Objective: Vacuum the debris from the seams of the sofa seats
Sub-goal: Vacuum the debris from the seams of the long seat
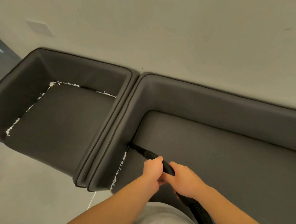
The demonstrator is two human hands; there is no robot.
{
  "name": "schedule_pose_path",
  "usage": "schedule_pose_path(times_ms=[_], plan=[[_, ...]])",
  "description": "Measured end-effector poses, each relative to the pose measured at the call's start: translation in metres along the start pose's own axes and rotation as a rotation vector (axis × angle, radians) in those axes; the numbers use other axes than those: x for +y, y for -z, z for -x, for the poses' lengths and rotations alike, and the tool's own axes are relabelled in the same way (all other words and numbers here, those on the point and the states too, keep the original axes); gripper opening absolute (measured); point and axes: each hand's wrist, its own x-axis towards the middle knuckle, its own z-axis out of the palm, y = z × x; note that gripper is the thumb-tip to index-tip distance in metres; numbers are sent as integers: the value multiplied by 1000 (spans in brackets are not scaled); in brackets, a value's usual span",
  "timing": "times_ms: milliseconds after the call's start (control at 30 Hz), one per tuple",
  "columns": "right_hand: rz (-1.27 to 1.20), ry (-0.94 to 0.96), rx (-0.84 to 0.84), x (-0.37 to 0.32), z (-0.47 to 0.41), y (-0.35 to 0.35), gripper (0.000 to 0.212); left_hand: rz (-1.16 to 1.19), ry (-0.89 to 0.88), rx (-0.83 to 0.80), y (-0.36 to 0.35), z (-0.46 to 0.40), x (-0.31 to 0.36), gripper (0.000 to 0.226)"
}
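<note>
Debris [120, 167], light white shreds, lines the seam beside the armrest [104, 143]. Vacuum nozzle [140, 149], rigid, tip in that seam; left hand [153, 169] and right hand [185, 180] fingers curled round it, well placed.

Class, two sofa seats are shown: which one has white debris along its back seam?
The left seat: white debris lines its back seam, while the right seat's back seam looks clean.

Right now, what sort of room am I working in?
Probably a living room or lounge, though it could be an office waiting area. Two dark sofa seats stand side by side against a plain wall, on a pale floor. Both hands hold a vacuum hose.
</note>
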Motion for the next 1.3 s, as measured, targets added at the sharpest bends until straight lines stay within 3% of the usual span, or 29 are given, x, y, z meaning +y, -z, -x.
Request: schedule_pose_path(times_ms=[233, 400, 633, 900, 1167, 1300], plan=[[294, 64, -2, -16, -21, -34, 34, 56, -5, 93, 27, -9, -7, 28], [221, 38, -3, -19, -23, -29, 39, 95, -13, 59, 31, 3, -2, 32], [158, 59, 3, -26, 2, -23, 26, 116, -83, 135, 23, 14, -14, 30], [-110, -7, -33, 4, 35, -15, 19, 74, -83, 152, -1, 17, -46, 36], [25, -18, 25, 12, 30, -43, 23, -120, -198, 165, 14, 9, -65, 43], [5, -76, 98, 4, 34, -52, 28, -142, -200, 97, 22, 11, -59, 52]])
